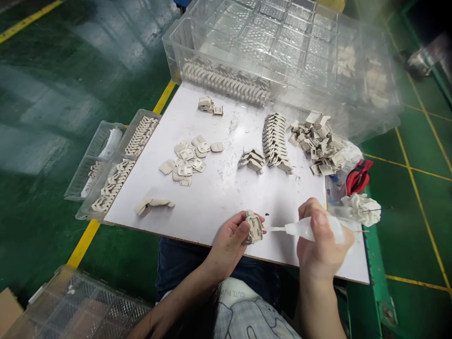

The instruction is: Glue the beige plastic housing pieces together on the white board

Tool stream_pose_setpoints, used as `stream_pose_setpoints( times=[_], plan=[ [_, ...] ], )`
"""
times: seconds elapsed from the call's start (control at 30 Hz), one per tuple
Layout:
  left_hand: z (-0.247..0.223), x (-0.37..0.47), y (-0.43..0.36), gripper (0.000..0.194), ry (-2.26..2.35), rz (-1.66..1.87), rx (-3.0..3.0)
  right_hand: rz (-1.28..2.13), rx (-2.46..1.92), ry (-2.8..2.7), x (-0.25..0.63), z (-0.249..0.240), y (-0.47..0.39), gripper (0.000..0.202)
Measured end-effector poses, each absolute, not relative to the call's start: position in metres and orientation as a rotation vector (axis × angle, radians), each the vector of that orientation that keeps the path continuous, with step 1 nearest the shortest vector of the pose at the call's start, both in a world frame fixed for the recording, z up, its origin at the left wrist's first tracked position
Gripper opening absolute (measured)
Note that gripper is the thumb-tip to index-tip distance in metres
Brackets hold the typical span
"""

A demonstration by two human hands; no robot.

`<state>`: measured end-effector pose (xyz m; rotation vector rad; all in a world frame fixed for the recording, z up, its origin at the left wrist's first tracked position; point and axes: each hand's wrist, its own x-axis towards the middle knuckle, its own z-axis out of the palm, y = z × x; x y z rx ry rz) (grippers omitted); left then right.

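Observation:
In my left hand (231,240) is a small beige plastic part (254,229), its recessed side facing up, pinched between thumb and fingers near the front edge of the white board (205,212). My right hand (319,235) wraps round a white squeeze bottle (303,229) with a long thin nozzle. The nozzle points left, and its tip is at or very close to the part's right edge; whether they touch I cannot tell. Farther left on the board lies a curved beige piece (153,205). A loose pile of flat beige covers (187,159) lies beyond it.
Rows of nested beige parts (275,141) and a heap of beige pieces (319,143) occupy the right. Clear compartment trays (282,42) stand across the back; smaller trays (116,165) sit left. Red-handled pliers (357,177) and crumpled white material (363,208) lie at the right edge.

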<state>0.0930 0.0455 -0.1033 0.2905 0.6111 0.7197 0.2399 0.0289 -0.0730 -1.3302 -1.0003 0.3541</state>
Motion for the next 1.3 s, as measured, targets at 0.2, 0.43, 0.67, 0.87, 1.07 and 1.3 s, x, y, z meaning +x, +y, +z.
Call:
stream_pose_setpoints(
  times=[0.2, 0.43, 0.67, 0.87, 1.07, 1.3],
  plan=[
    [-0.108, 0.093, 0.044, 0.06, 0.61, 0.748, 0.343, 0.642, -1.299, -0.611, 0.254, -0.079, 0.033, 0.053],
    [-0.101, 0.086, 0.045, 0.064, 0.616, 0.668, 0.334, 0.726, -1.81, -0.907, 0.264, -0.111, 0.042, 0.039],
    [-0.105, 0.06, 0.047, 0.063, 0.587, 0.626, 0.391, 0.33, -1.931, -1.12, 0.255, -0.091, 0.03, 0.038],
    [-0.109, 0.032, 0.052, 0.06, 0.624, 0.686, 0.421, 0.09, -1.62, -1.649, 0.206, -0.045, 0.079, 0.008],
    [-0.105, 0.013, 0.049, 0.059, 0.67, 0.782, 0.394, 0.106, -1.898, -2.117, 0.174, -0.076, 0.182, 0.026],
    [-0.109, 0.001, 0.051, 0.068, 0.772, 0.793, 0.422, 0.207, -1.795, -2.093, 0.171, -0.087, 0.186, 0.024]
  ],
)
